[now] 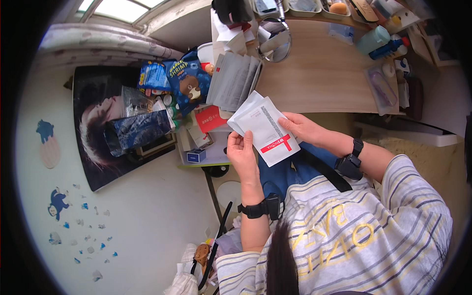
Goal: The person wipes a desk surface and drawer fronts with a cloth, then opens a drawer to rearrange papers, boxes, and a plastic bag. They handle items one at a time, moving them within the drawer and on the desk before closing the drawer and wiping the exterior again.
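Observation:
Between my two hands are a few flat white sachets [263,129], fanned out, the top one with a red block and a grey patterned strip. My left hand [241,151] grips their lower left edge, thumb on top. On the upper right side, my right hand [304,127] pinches them with the thumb over the front. Just beyond the sachets, a row of similar grey-white packets [234,81] stands packed together at the desk's left end. A red packet [211,118] lies left of the sachets on a lower white shelf.
A wooden desk [313,70] spans the top right. On it are a round mirror [274,40], a pale green bottle [373,40] and a clear case [381,86]. Snack bags [188,81] crowd the left, with a small blue box [196,156] on the shelf.

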`<state>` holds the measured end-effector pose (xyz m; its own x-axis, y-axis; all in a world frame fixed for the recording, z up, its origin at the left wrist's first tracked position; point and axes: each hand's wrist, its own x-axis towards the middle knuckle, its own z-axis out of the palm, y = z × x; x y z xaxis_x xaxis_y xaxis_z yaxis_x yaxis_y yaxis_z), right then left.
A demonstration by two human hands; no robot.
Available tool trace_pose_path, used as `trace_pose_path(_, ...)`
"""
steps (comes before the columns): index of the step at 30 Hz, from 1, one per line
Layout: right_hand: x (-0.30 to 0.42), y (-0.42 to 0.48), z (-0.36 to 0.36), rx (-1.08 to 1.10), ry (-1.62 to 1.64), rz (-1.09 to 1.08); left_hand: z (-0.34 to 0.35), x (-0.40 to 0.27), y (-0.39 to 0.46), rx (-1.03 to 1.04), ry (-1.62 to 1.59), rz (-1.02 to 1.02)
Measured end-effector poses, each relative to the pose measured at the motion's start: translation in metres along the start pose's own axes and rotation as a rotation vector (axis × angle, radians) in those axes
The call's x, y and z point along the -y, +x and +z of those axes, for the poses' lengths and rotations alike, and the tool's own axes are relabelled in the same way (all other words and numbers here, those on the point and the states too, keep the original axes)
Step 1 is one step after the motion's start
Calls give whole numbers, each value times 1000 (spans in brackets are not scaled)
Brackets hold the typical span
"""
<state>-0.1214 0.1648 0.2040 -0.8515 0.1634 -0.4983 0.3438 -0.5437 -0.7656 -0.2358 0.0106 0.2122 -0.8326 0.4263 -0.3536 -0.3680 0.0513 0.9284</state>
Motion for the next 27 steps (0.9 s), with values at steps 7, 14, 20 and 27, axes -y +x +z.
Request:
trace_pose_path(7, 13, 0, -20, -49, 100, 3, 36, -9, -1, 230, 175, -217)
trace_pose_path(14, -1, 35, -38, -89, -79, 41, 11, -7, 27, 140, 616, 144)
trace_pose_path(20, -5, 103, -55, -236, -459, -494, 4, -36, 66, -10, 1161, 488)
trace_pose_path(27, 32, 104, -50, 9, 116, -14, 39, -36, 68, -13, 1526, 666)
